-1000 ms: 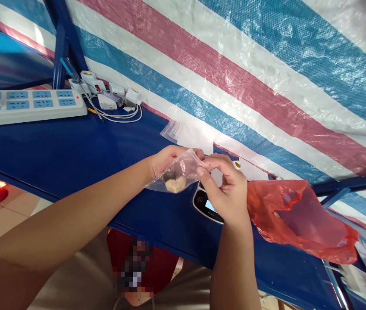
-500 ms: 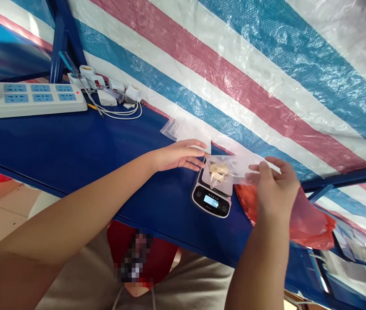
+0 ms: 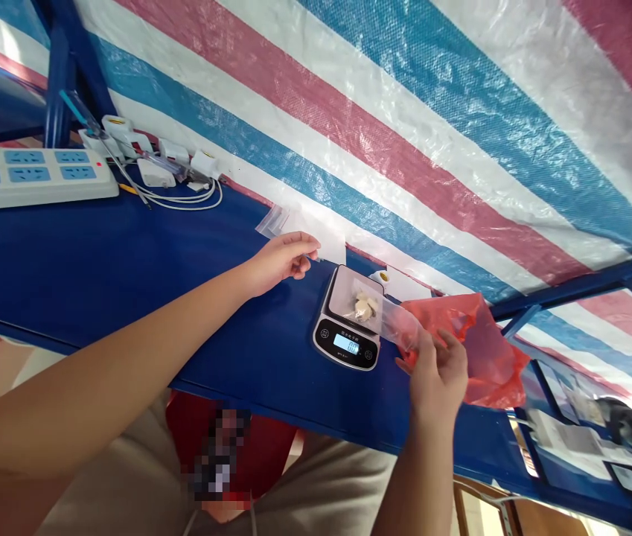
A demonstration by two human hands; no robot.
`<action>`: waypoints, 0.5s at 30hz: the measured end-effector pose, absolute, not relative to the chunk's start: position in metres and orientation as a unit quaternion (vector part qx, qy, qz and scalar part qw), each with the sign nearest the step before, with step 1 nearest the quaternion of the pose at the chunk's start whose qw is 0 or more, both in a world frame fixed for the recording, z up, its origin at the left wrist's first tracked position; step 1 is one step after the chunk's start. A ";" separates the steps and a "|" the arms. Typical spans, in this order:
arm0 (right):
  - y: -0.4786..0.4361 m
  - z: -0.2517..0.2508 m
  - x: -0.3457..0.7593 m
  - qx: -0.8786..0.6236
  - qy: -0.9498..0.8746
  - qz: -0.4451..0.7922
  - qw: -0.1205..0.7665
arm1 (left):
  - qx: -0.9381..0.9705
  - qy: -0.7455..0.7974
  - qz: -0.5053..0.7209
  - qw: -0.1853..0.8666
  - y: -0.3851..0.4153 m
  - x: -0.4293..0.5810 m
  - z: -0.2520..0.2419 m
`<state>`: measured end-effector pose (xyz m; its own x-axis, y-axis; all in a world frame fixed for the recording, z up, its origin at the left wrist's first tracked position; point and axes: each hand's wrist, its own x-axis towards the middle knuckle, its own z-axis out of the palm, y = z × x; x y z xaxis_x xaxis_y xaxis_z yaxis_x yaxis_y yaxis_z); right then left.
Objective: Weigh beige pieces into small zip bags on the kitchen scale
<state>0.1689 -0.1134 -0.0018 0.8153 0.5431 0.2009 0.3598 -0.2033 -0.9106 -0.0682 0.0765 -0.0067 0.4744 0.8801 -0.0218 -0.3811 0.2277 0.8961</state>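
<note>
Clear bag on digital scale near desk's rear edge: probably light, slippery; pinch its end. Right hand half-closed there, left hand curled; grip contents indeterminable.

One left hand and one right hand are showing with one scale, one clear bag and one red bag; one power strip is displaying six blue socket panels, while white adapters are crowding too closely for counting.
</note>
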 end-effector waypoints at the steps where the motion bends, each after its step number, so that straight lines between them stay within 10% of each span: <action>1: -0.124 -0.002 0.171 -0.769 -0.295 0.058 0.564 | 0.459 0.265 0.432 0.730 0.075 -0.069 -0.006; 15: -0.144 -0.012 0.244 -0.855 -0.388 -0.057 0.339 | 0.597 0.300 0.421 0.614 0.063 -0.066 -0.002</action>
<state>0.2444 -0.1436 -0.0124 0.6926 0.6248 0.3604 0.7019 -0.4686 -0.5365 -0.0658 0.0633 -0.0017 0.4665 0.8742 0.1351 -0.1586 -0.0676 0.9850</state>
